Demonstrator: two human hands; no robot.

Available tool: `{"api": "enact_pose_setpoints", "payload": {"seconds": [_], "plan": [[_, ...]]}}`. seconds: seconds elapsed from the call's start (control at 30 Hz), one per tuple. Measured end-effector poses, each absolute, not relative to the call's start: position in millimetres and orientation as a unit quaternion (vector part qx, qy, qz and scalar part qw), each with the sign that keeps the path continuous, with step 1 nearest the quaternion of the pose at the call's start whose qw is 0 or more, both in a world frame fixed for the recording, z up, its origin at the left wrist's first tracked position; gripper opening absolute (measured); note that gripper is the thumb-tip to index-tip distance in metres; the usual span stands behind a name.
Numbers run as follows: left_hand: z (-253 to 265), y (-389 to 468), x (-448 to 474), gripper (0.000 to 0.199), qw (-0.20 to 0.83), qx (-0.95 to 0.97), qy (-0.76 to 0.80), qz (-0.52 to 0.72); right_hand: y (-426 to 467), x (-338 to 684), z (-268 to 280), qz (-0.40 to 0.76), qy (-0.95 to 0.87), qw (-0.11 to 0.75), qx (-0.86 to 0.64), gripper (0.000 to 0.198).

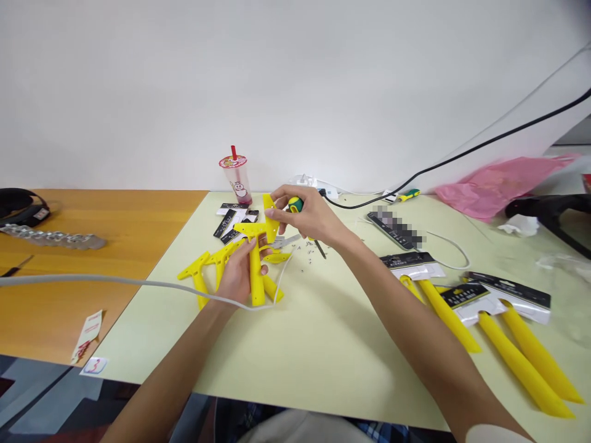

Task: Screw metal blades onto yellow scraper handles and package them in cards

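Note:
My left hand (pixel 236 274) is closed round a yellow T-shaped scraper handle (pixel 257 277), its wide head pointing away from me. My right hand (pixel 311 212) pinches a flat yellow cover piece (pixel 270 215) by the head of that handle; whether the two touch I cannot tell. A screwdriver (pixel 295 204) with a green and yellow grip is also tucked in my right hand. More yellow T-shaped handles (pixel 198 274) lie left of my left hand. Under my hands are another yellow cover piece (pixel 277 258), a metal blade (pixel 289 241) and several small screws (pixel 310 249).
A cup with a red straw (pixel 237 181) stands near the wall. Packaged yellow tools (pixel 526 363) lie at right, near a power strip (pixel 392 231) and a pink bag (pixel 498 184). A pale cable (pixel 138 282) crosses before my left wrist. Another screwdriver (pixel 410 195) lies at the back.

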State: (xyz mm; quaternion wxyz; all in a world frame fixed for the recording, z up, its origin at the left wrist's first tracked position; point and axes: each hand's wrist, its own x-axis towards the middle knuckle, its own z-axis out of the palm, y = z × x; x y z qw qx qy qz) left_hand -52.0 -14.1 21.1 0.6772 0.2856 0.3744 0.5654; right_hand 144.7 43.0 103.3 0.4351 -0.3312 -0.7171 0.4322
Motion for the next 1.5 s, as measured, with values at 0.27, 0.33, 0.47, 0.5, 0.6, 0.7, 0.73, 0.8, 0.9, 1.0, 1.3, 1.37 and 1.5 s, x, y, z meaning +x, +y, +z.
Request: {"api": "enact_pose_setpoints", "payload": {"seconds": [0.27, 0.33, 0.47, 0.5, 0.6, 0.7, 0.73, 0.8, 0.9, 1.0, 1.3, 1.37, 1.5], "plan": [[21.7, -16.8, -53.4, 0.033, 0.652, 0.352, 0.361, 0.567, 41.2, 133.8, 97.0, 0.397, -0.725, 0.388, -0.407, 0.021], [20.5, -16.4, -52.6, 0.037, 0.642, 0.358, 0.365, 0.571, 39.6, 132.6, 97.3, 0.386, -0.740, 0.358, -0.418, 0.021], [17.8, -14.6, -51.3, 0.045, 0.627, 0.360, 0.381, 0.576, 40.4, 132.7, 96.3, 0.348, -0.776, 0.321, -0.416, 0.023], [17.1, -14.2, -51.2, 0.047, 0.624, 0.360, 0.383, 0.579, 41.3, 133.1, 95.3, 0.337, -0.786, 0.311, -0.415, 0.023], [15.4, -13.7, -50.9, 0.049, 0.615, 0.366, 0.389, 0.580, 43.6, 134.7, 91.9, 0.301, -0.816, 0.283, -0.404, 0.018], [15.1, -14.7, -50.2, 0.051, 0.610, 0.380, 0.402, 0.568, 43.9, 136.3, 90.7, 0.276, -0.834, 0.274, -0.392, 0.016], [15.4, -15.3, -49.8, 0.052, 0.609, 0.383, 0.407, 0.562, 43.6, 136.7, 91.0, 0.271, -0.837, 0.276, -0.387, 0.016], [16.0, -16.4, -49.2, 0.053, 0.610, 0.389, 0.411, 0.554, 43.3, 137.1, 91.8, 0.269, -0.842, 0.284, -0.372, 0.018], [16.3, -17.1, -48.7, 0.052, 0.614, 0.393, 0.409, 0.549, 43.7, 135.6, 91.5, 0.269, -0.835, 0.312, -0.364, 0.020], [15.9, -16.6, -48.8, 0.055, 0.615, 0.389, 0.405, 0.553, 44.3, 131.6, 88.4, 0.279, -0.825, 0.324, -0.368, 0.017], [15.8, -16.1, -48.2, 0.055, 0.597, 0.395, 0.406, 0.569, 42.2, 130.6, 87.6, 0.257, -0.835, 0.305, -0.378, 0.005], [15.1, -15.9, -48.1, 0.056, 0.592, 0.396, 0.408, 0.571, 42.1, 131.9, 88.4, 0.250, -0.845, 0.284, -0.379, 0.007], [13.2, -16.1, -47.8, 0.058, 0.577, 0.403, 0.425, 0.568, 42.7, 132.6, 88.1, 0.233, -0.861, 0.246, -0.378, 0.019]]}}
